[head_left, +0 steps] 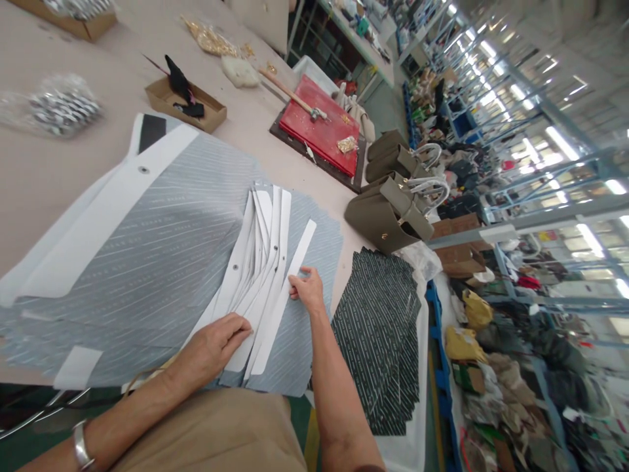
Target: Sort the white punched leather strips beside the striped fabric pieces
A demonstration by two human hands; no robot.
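— Fingers [240, 322] of the left hand [216, 342]?
— Bunched together over the fanned white strips [272, 283]; whether they grip, I can't tell.
— The right hand [307, 288]?
— Closed on the outer white strip [279, 308], atop grey sheets [299, 347].
— Risk?
— Uneven pulling could skew those overlapping strips.
— Beyond?
— 2 handbags [373, 217], well apart.
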